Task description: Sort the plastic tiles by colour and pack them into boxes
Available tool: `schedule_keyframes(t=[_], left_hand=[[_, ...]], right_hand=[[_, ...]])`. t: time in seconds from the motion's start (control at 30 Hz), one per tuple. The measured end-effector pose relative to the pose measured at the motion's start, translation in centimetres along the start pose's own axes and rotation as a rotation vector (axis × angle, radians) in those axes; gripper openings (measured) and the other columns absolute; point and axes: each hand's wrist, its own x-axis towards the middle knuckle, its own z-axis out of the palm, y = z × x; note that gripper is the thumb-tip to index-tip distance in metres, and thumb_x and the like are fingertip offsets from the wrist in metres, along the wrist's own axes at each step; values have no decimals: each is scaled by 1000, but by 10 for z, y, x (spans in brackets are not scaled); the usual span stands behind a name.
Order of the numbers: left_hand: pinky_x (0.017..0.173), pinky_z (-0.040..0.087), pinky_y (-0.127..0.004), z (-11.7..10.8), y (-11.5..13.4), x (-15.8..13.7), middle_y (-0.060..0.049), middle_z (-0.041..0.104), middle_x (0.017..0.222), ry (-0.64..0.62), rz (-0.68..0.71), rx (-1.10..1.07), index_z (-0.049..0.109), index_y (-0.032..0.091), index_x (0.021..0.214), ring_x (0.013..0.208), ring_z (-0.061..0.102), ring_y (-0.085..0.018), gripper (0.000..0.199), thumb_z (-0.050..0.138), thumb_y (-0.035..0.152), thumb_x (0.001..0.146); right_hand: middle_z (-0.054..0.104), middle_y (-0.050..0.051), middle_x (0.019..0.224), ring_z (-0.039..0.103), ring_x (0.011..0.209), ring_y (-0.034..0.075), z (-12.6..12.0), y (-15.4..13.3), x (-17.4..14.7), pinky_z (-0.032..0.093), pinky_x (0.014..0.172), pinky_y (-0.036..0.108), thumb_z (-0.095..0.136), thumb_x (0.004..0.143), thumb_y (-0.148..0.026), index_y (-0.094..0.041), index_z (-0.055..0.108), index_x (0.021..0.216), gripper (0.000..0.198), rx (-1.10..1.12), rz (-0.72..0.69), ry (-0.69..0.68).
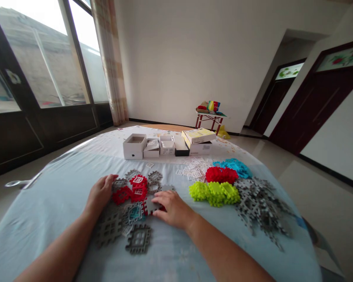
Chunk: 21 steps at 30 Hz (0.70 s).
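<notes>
Loose interlocking plastic building tiles with toothed edges lie in a cluster on the blue tablecloth between my hands. My left hand (101,192) rests at the cluster's left edge, its fingers stretched forward beside a grey tile (120,182) and a red tile (122,195). On the right, my right hand (173,208) lies with thumb and fingers apart, fingertips touching a solid grey tile (150,205). Red frame tiles with white window inserts (139,192) sit in the middle. Nearer me are a blue-and-grey tile (135,213) and a dark grey window tile (138,239).
To the right lie piles of lime green tiles (214,193), red tiles (221,174), blue tiles (237,167), grey tiles (261,203) and white window inserts (195,169). Several small boxes (134,146) stand in a row at the back, a yellow-topped lid (199,135) at their right end.
</notes>
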Motion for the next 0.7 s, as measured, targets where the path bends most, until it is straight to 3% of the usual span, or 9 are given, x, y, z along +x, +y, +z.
schedule_keyframes(t=[0.2,0.33,0.47,0.7], left_hand=[[86,45,-36,-1,4,-2,-9,68,95,5,8,2,66,17,89,91,61,-25,43,35,45,78],[87,45,-35,-3,8,-3,-11,68,98,-25,-17,5,66,16,91,94,61,-25,45,33,45,78],[89,44,-36,-3,7,-3,-11,68,99,-25,-7,13,66,16,91,96,61,-25,46,33,45,79],[83,48,-34,-5,13,-2,-12,70,96,-20,8,115,67,12,93,91,63,-25,51,30,44,79]], right_hand=[[61,8,110,53,103,19,-2,1,-4,39,92,31,72,69,-29,-18,63,107,40,37,-11,34],[64,8,105,55,101,19,-2,0,-4,40,90,31,68,74,-26,-17,65,99,26,31,-55,45],[67,7,100,57,97,17,-6,-2,-4,41,89,31,54,85,-24,-17,66,98,19,22,-78,167],[67,5,96,58,93,15,-28,3,-7,42,86,29,50,88,-26,-20,67,100,21,65,-50,327]])
